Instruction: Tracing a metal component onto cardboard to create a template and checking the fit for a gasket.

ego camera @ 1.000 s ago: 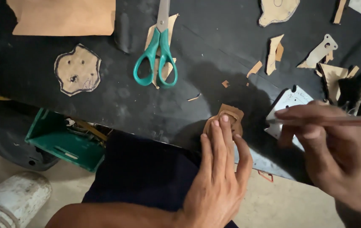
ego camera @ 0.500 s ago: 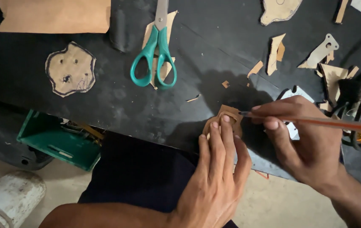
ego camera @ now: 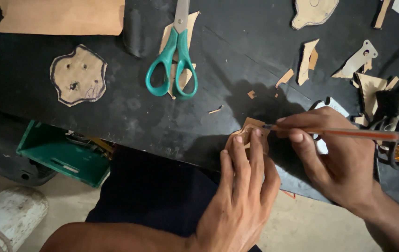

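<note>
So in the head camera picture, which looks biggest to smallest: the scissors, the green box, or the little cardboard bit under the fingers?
1. Green box, though it sits lower, partly hidden.
2. Scissors, close in size.
3. Cardboard piece under left hand.

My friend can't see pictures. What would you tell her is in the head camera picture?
A left hand presses a small brown cardboard piece flat on a black table while the right hand holds an orange pen with its tip at the piece. Farther back lie green-handled scissors and an outlined cardboard shape, with scraps around.
</note>
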